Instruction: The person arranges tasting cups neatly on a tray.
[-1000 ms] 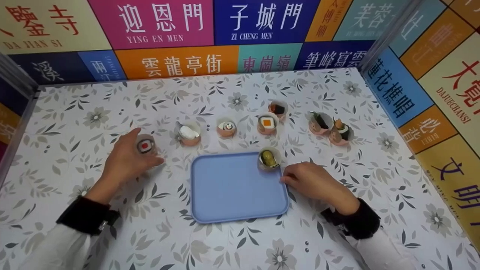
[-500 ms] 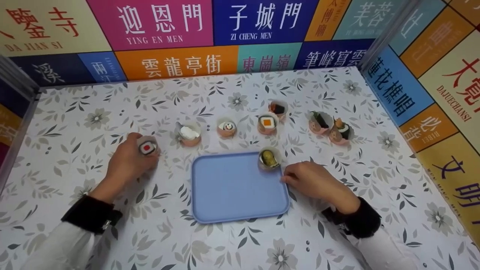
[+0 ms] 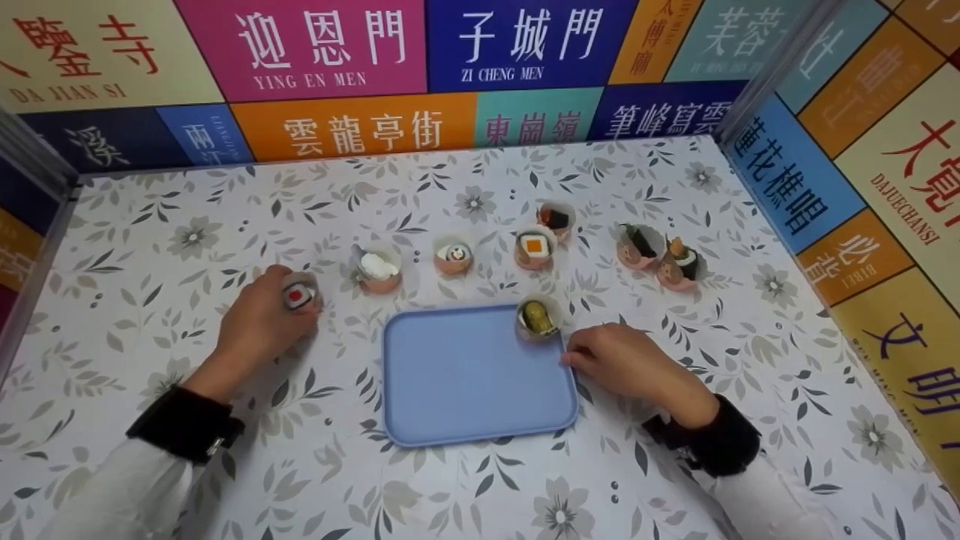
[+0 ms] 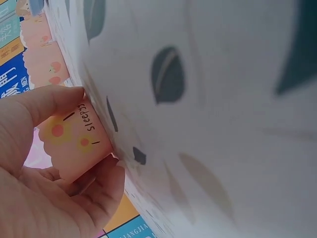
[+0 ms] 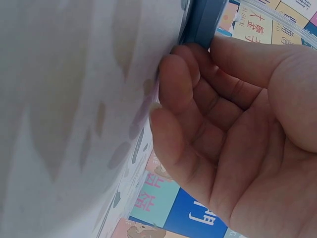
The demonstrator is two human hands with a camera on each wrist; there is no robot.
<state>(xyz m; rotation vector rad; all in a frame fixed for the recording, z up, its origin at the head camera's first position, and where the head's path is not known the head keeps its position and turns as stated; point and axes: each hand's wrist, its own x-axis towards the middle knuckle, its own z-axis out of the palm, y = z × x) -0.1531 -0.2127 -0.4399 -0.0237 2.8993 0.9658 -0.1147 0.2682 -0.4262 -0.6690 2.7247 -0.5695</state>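
My left hand (image 3: 262, 315) grips a small pink paper cup (image 4: 79, 141) between thumb and fingers, low at the tabletop. Inside the cup is a sushi roll (image 3: 298, 295) with a red centre. At the right rim of a blue tray (image 3: 472, 390), my right hand (image 3: 626, 364) pinches the edge between thumb and curled fingers. In the right wrist view the tray's rim (image 5: 204, 22) shows right at the fingertips. Another paper cup with a yellow-green topped sushi (image 3: 537, 316) stands in the tray's far right corner.
Beyond the tray stand cups with a white-topped piece (image 3: 379, 264), a small white roll (image 3: 454, 253), an orange-centred roll (image 3: 534, 246) and a dark piece (image 3: 556, 217). Two more cups (image 3: 637, 244) sit close together at the right. Printed panels (image 3: 330, 45) wall the back and sides.
My left hand has drawn its fingers in around the cup with the red-centred roll, and the cup has shifted slightly right. My right hand has stayed at the tray.
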